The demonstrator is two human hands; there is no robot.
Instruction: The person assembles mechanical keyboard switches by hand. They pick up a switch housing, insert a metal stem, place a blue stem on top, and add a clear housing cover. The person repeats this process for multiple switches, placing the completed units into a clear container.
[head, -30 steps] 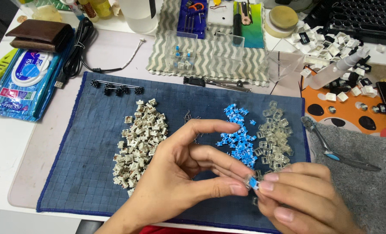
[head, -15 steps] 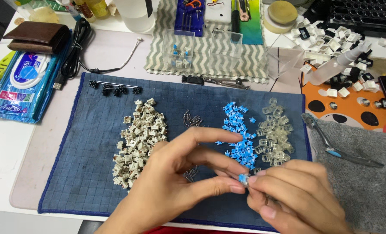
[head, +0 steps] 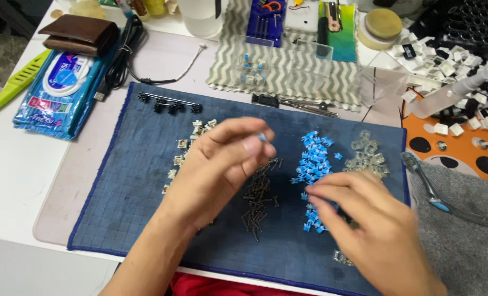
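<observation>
My left hand (head: 222,167) hovers over the middle of the dark blue mat (head: 118,208), pinching a small blue switch part (head: 261,137) between thumb and fingertips. It covers most of the pile of beige switch housings (head: 192,134). My right hand (head: 364,225) reaches down with its fingertips on the pile of blue switch stems (head: 312,164); it is blurred, so whether it holds a piece is unclear. A pile of small dark springs (head: 257,200) lies between the hands. Clear switch tops (head: 367,156) sit to the right of the blue pile.
Tweezers (head: 447,200) lie on a grey cloth at right. White keycaps (head: 441,66) are scattered at the back right. A striped cloth (head: 288,77) with clear boxes and tools is behind the mat. A blue wipes pack (head: 57,87), wallet (head: 79,33) and black cable lie at left.
The hands were pressed together near the front edge around a small blue part. Now they are apart: the left rose toward the mat's middle with the part, the right moved to the blue pile.
</observation>
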